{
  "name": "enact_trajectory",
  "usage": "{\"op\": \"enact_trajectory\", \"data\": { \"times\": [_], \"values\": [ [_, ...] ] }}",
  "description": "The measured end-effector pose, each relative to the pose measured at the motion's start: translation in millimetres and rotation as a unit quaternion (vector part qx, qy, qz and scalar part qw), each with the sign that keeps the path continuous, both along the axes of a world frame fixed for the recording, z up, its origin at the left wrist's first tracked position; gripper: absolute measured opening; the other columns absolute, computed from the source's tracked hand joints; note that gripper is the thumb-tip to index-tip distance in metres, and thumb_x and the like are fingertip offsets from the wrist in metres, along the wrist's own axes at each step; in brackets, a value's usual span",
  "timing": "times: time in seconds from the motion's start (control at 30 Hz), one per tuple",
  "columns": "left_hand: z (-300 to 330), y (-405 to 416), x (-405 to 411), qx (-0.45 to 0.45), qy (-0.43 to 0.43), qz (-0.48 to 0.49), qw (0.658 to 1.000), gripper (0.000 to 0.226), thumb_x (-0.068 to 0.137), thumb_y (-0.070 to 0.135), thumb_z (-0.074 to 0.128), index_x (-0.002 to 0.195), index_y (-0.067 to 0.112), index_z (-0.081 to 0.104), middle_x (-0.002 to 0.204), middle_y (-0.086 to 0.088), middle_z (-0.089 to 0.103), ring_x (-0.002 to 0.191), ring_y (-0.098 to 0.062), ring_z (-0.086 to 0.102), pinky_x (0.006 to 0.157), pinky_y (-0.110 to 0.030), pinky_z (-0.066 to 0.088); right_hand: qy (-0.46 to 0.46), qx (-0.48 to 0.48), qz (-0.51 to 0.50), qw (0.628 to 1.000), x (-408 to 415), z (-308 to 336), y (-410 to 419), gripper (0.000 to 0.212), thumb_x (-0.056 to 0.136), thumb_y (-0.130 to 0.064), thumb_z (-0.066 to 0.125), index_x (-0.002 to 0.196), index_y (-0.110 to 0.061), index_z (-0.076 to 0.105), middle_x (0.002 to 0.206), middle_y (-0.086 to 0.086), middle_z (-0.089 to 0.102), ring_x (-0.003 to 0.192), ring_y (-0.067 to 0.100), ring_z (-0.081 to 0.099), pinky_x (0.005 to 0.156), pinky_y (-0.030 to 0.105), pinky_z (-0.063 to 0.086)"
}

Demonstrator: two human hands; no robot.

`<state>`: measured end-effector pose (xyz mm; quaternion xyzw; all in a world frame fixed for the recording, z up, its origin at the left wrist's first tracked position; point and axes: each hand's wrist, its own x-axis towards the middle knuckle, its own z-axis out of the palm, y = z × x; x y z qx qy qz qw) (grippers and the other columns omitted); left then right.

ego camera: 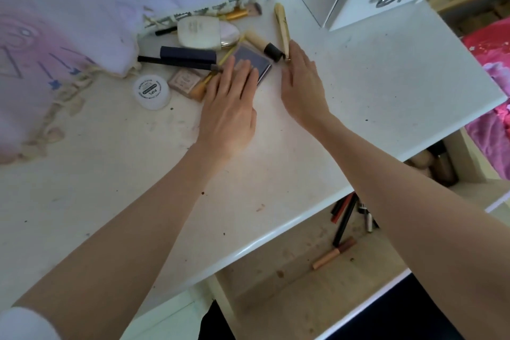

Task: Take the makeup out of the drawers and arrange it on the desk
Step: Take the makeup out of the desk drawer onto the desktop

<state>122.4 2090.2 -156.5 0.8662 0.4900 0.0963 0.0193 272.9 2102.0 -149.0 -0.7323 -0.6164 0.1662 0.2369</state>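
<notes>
Makeup lies clustered on the desk [358, 85]: one white jar [151, 92] left of the left hand [230, 103], one dark compact [252, 62] under its flat fingers, one gold tube [282, 25] touching the right hand's [300, 88] straight fingertips. One drawer [317, 292] stands open below the wrists.

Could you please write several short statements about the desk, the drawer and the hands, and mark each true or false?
1. The left hand lies flat on the dark blue compact. True.
2. The white jar has no lid. False: its printed lid is on.
3. The open drawer below the desk holds pencils. True.
4. The right hand holds a brush in the air. False: its straight fingers lie against the desk, beside a cream tube.
</notes>
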Motion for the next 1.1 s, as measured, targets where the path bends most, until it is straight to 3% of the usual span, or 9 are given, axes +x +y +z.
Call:
{"op": "enact_trajectory", "data": {
  "times": [0.13, 0.33, 0.53, 0.63, 0.73, 0.8, 0.87, 0.97, 1.1],
  "values": [
    [-3, 10, 0, -0.027, 0.027, -0.012, 0.999, 0.062, 0.093, 0.008, 0.039, 0.147, 0.010, 0.007, 0.156, -0.007, 0.002, 0.143, -0.028, -0.007, 0.116, -0.043, -0.001, -0.059, -0.035, 0.007, 0.998, 4, -5, -11, 0.057, 0.099, -0.019, 0.030, 0.149, -0.006, 0.005, 0.157, 0.007, 0.013, 0.145, 0.020, 0.007, 0.117, 0.034, 0.000],
    [-4, -37, -6, -0.050, -0.014, 0.027, 0.998, 0.052, 0.099, 0.031, 0.024, 0.147, 0.015, 0.013, 0.156, -0.011, -0.001, 0.142, -0.031, -0.008, 0.115, -0.046, -0.004, -0.167, -0.084, 0.018, 0.982, 11, -11, -73, 0.052, 0.101, -0.031, 0.023, 0.149, -0.013, 0.014, 0.158, 0.007, 0.008, 0.145, 0.022, 0.002, 0.117, 0.039, -0.003],
    [-1, -128, -11, -0.085, 0.019, 0.034, 0.996, 0.055, 0.096, 0.036, 0.011, 0.145, 0.013, 0.023, 0.153, -0.012, 0.018, 0.142, -0.030, 0.013, 0.115, -0.048, 0.007, -0.163, -0.072, 0.066, 0.982, 22, -9, -172, 0.049, 0.101, -0.031, 0.029, 0.148, -0.016, 0.021, 0.156, 0.006, 0.013, 0.145, 0.022, 0.004, 0.116, 0.037, -0.005],
    [0, -168, -1, -0.072, 0.023, 0.013, 0.997, 0.052, 0.097, 0.034, 0.021, 0.142, 0.008, 0.030, 0.150, -0.015, 0.027, 0.139, -0.032, 0.023, 0.113, -0.051, 0.015, -0.108, -0.071, 0.097, 0.987, 29, -9, -222, 0.053, 0.100, -0.026, 0.036, 0.148, -0.018, 0.016, 0.156, 0.003, 0.006, 0.143, 0.017, -0.004, 0.119, 0.038, 0.004],
    [-8, -206, 14, -0.063, -0.018, -0.057, 0.996, 0.046, 0.094, 0.027, 0.043, 0.137, 0.009, 0.041, 0.148, -0.013, 0.032, 0.138, -0.030, 0.026, 0.113, -0.052, 0.018, -0.073, -0.109, 0.104, 0.986, 45, -14, -258, 0.054, 0.096, -0.022, 0.042, 0.147, -0.015, 0.025, 0.156, 0.001, 0.005, 0.142, 0.023, 0.020, 0.114, 0.040, 0.026],
    [-16, -227, 25, -0.083, -0.062, -0.113, 0.988, 0.039, 0.092, 0.017, 0.048, 0.131, 0.010, 0.048, 0.145, -0.010, 0.038, 0.139, -0.028, 0.025, 0.113, -0.050, 0.020, -0.140, -0.189, 0.102, 0.966, 62, -22, -270, 0.046, 0.097, -0.022, 0.039, 0.141, -0.010, 0.036, 0.154, 0.008, 0.023, 0.140, 0.025, 0.024, 0.113, 0.040, 0.025],
    [-26, -240, 36, -0.149, -0.089, -0.139, 0.975, 0.038, 0.091, 0.009, 0.050, 0.129, 0.010, 0.050, 0.142, -0.009, 0.042, 0.137, -0.026, 0.030, 0.108, -0.045, 0.033, -0.169, -0.269, 0.078, 0.945, 80, -29, -275, 0.037, 0.096, -0.018, 0.038, 0.129, -0.004, 0.046, 0.138, 0.016, 0.042, 0.131, 0.030, 0.037, 0.104, 0.039, 0.032],
    [-43, -243, 53, -0.243, -0.063, -0.124, 0.960, 0.042, 0.093, 0.010, 0.046, 0.135, 0.014, 0.042, 0.142, -0.007, 0.040, 0.132, -0.022, 0.038, 0.105, -0.039, 0.037, -0.147, -0.304, -0.003, 0.941, 100, -36, -273, 0.027, 0.094, -0.009, 0.039, 0.116, 0.001, 0.050, 0.120, 0.021, 0.052, 0.111, 0.036, 0.050, 0.084, 0.039, 0.042],
    [-68, -227, 85, -0.269, -0.062, -0.081, 0.958, 0.041, 0.094, 0.011, 0.044, 0.135, 0.012, 0.040, 0.135, -0.010, 0.042, 0.121, -0.023, 0.042, 0.097, -0.033, 0.041, -0.064, -0.306, -0.083, 0.946, 115, -56, -251, 0.032, 0.092, -0.008, 0.042, 0.123, 0.000, 0.046, 0.120, 0.023, 0.054, 0.110, 0.038, 0.052, 0.077, 0.035, 0.041]
  ]
}}
